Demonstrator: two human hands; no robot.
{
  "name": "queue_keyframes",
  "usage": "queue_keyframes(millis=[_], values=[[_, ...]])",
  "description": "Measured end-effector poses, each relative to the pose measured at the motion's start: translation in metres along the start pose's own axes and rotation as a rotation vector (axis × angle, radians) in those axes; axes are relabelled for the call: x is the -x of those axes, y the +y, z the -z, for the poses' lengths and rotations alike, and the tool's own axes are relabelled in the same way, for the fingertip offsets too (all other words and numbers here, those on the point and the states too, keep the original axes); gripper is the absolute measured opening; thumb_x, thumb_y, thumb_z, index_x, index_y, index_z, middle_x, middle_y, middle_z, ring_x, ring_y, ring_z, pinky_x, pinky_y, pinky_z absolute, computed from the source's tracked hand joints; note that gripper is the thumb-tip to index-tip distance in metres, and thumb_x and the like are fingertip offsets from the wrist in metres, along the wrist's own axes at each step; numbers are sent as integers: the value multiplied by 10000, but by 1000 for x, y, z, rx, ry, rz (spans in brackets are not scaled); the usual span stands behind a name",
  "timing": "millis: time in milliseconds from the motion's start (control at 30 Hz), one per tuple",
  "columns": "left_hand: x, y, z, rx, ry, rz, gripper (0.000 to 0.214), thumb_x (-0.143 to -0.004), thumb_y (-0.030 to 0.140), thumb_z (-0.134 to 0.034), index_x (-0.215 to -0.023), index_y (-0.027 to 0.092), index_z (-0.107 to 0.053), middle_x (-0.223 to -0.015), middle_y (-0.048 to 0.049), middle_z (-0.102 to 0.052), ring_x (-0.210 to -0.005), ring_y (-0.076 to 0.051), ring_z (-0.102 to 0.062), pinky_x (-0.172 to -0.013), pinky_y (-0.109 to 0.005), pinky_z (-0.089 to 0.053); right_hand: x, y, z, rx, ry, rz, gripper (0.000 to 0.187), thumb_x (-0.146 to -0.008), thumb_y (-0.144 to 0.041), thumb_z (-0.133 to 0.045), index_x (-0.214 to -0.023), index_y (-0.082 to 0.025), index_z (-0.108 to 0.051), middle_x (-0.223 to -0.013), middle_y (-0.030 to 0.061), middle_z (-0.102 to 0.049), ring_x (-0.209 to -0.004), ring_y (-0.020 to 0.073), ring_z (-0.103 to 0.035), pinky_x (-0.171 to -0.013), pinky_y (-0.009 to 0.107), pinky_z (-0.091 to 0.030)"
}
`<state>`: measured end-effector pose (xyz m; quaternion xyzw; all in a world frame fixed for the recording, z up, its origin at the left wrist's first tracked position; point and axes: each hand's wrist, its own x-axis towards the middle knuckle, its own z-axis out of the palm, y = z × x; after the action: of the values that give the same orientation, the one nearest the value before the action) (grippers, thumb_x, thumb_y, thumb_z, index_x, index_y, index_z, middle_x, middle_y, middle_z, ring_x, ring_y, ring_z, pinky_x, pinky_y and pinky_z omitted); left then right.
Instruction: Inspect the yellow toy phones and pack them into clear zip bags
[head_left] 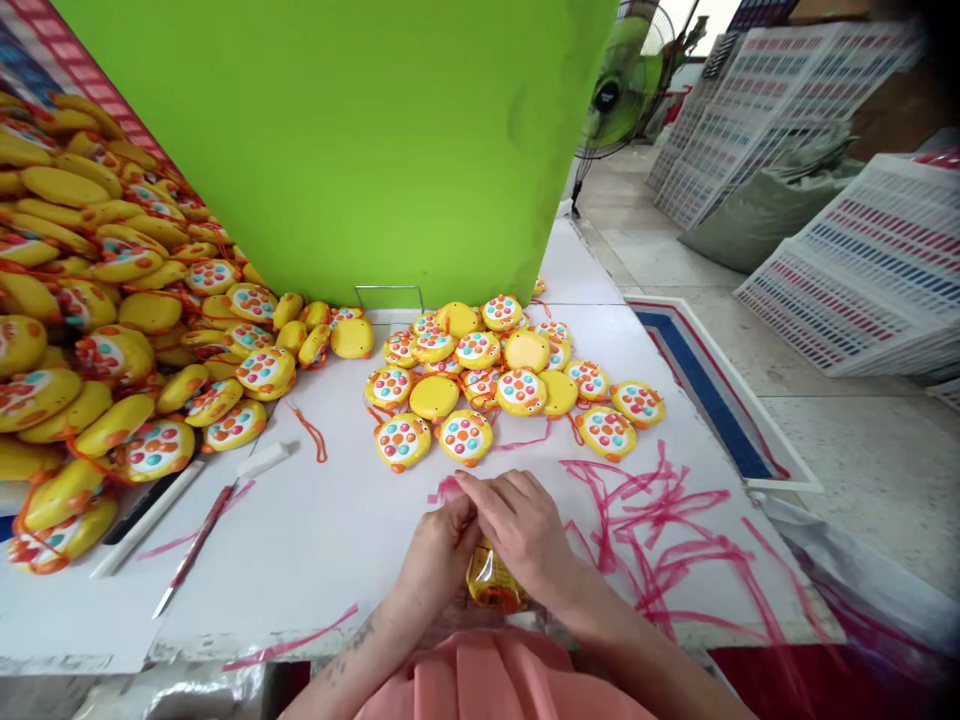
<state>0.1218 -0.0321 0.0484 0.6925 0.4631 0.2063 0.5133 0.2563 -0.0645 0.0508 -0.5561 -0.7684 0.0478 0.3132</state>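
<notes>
My left hand [444, 542] and my right hand [523, 528] meet near the table's front edge, fingers curled and pressed together. Below and between them shows a yellow toy in a clear plastic bag [495, 582], its upper end hidden by my hands. Both hands are closed at that end of the bag; the exact grip of the fingertips is covered. A bit of pink strip [444, 489] sticks out just beyond my left fingers. Ahead lies a loose group of yellow toys [465, 436] with white faces and coloured bumps, some turned face down.
A large heap of the same toys [112, 300] fills the left. Near it lie a craft knife [196, 545], a white stick [150, 515] and an orange cord loop [311, 432]. Tangled pink strips [660, 530] cover the right. A green panel [360, 150] stands behind.
</notes>
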Motion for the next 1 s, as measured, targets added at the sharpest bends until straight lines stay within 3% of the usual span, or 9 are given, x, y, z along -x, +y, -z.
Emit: queue_keyframes(millis=[167,300,433,500,667,800,867,933,1000], values=[[-3,-11,-2,45,-53,12,217,-867,262,-483,-945,188,-671,-855,-43,-709,-767,-184,-629,-700,-258,-453,2,33,-1,-455,209,-428,300,-822,-101,-524,-1095,-216,-570,-833,8,-652,-613,125,-564,-562,253,-470],[-10,-36,-3,305,-72,160,254,-850,365,-548,-971,168,-654,-884,-58,-713,-751,-177,-633,-671,-256,-467,23,95,28,-913,702,-900,221,-668,-159,-686,-865,-194,-592,-729,-32,-633,-454,62,-477,-389,173,-371],[-15,-52,-2,512,-98,250,345,-794,445,-636,-957,141,-639,-868,-75,-713,-769,-185,-646,-692,-267,-483,60,150,72,-893,953,-996,247,-595,-211,-740,-780,-191,-577,-687,-48,-629,-447,41,-497,-402,151,-402],[-16,-53,0,542,-103,268,380,-770,470,-666,-947,135,-643,-836,-72,-712,-758,-185,-648,-693,-270,-486,76,165,87,-896,976,-1027,276,-549,-222,-773,-766,-179,-608,-726,-17,-656,-534,84,-593,-487,201,-502],[-15,-44,7,566,-155,276,413,-750,473,-698,-998,145,-657,-900,-85,-721,-856,-212,-660,-796,-312,-492,88,176,95,-919,780,-1171,377,-504,-197,-813,-857,-160,-683,-845,63,-698,-782,208,-678,-680,336,-587],[-14,-43,10,573,-177,272,426,-734,473,-713,-994,138,-676,-909,-92,-719,-863,-218,-655,-807,-318,-492,68,165,97,-752,1154,-916,434,-566,-147,-766,-979,-223,-657,-980,-7,-654,-942,151,-642,-834,287,-538],[-14,-45,10,550,-173,255,403,-753,466,-697,-982,135,-682,-908,-90,-715,-839,-206,-650,-769,-297,-493,56,154,99,-726,1240,-757,356,-611,-144,-743,-948,-218,-651,-953,-19,-637,-904,135,-643,-856,300,-518],[-14,-48,10,535,-167,244,392,-764,464,-689,-975,134,-681,-908,-85,-711,-811,-194,-646,-745,-283,-490,48,140,98,-724,1122,-740,269,-684,-187,-710,-944,-215,-643,-862,-28,-631,-769,113,-636,-783,291,-522],[-14,-49,10,538,-168,246,398,-764,469,-688,-983,136,-678,-907,-82,-710,-815,-194,-647,-749,-280,-488,44,125,90,-677,785,-811,223,-755,-254,-669,-972,-210,-648,-788,-20,-633,-673,119,-605,-680,274,-512]])
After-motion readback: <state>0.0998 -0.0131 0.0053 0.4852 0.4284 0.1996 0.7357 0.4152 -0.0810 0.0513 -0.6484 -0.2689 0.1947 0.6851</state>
